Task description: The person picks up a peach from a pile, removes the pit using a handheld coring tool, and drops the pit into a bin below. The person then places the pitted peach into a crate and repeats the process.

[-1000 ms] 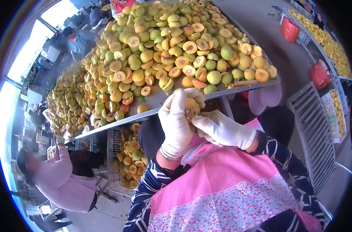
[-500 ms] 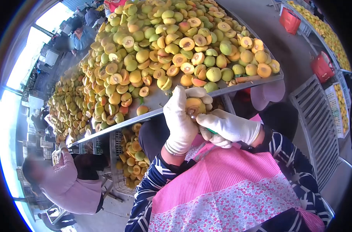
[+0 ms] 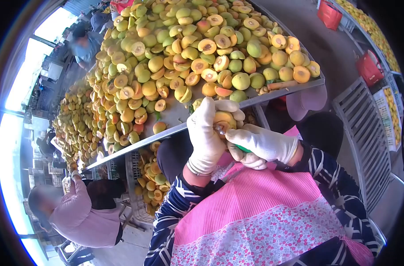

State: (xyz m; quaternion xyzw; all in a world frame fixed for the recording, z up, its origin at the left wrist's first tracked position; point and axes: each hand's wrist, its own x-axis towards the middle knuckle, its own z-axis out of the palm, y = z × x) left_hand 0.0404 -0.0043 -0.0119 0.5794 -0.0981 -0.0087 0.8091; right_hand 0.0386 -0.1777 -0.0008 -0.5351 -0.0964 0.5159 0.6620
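My left hand (image 3: pixel 205 139), in a white glove, is closed around a yellow peach half (image 3: pixel 225 119) with its cut face toward me. My right hand (image 3: pixel 268 144), gloved too, grips a tool with a green handle (image 3: pixel 243 148). The tool's small metal tip reaches the middle of the cut face; its exact shape is hard to make out. Both hands are close together above my pink apron, just in front of the table's metal rim (image 3: pixel 175 127). Beyond them a large heap of peach halves (image 3: pixel 206 45) covers the table.
Below the table a plastic crate (image 3: pixel 133 168) holds more peach halves. A co-worker in a pink top (image 3: pixel 86 217) sits at the left. A slatted metal rack (image 3: pixel 363 128) and a red bag (image 3: pixel 369 73) are at the right. A brown stick-like object (image 3: pixel 281 85) lies near the table corner.
The head view has shifted slightly, so the heap appears a little further left. My hands keep the same hold on the peach half and tool, with a small turn of the right hand.
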